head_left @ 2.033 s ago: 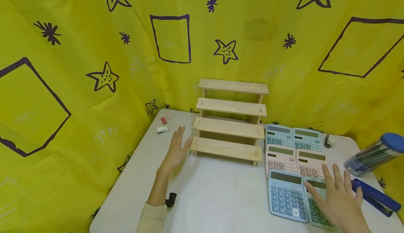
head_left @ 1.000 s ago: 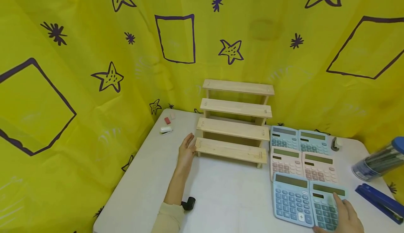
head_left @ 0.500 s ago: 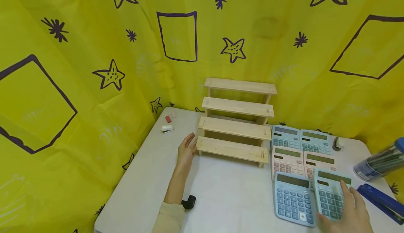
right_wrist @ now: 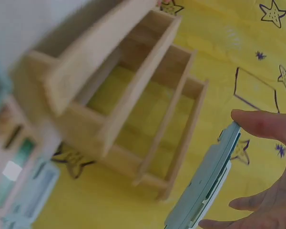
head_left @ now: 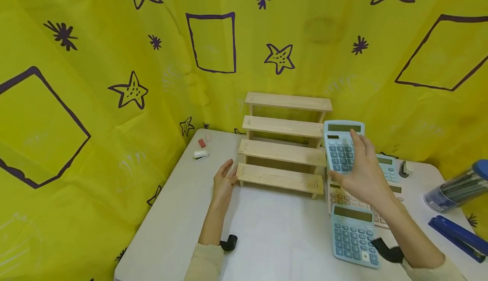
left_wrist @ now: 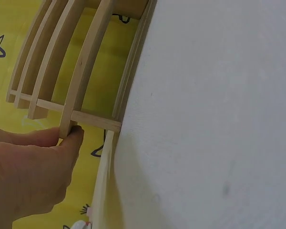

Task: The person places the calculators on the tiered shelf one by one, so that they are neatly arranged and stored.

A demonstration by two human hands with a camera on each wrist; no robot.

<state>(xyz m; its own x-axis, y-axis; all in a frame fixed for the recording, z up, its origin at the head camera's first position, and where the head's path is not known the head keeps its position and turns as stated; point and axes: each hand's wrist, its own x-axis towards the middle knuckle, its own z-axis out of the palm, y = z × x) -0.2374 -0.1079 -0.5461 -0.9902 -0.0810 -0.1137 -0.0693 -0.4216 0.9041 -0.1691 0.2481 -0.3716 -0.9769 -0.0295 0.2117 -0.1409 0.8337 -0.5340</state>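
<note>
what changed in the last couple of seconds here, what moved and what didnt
The right hand took a light blue calculator off the table and lifted it up toward the wooden stepped shelf. The left hand moved against the shelf's bottom left corner. The other calculators and the blue stapler stayed put.

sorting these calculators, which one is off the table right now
The light blue calculator held up by the right hand beside the wooden shelf. The other calculators all lie flat on the table.
</note>
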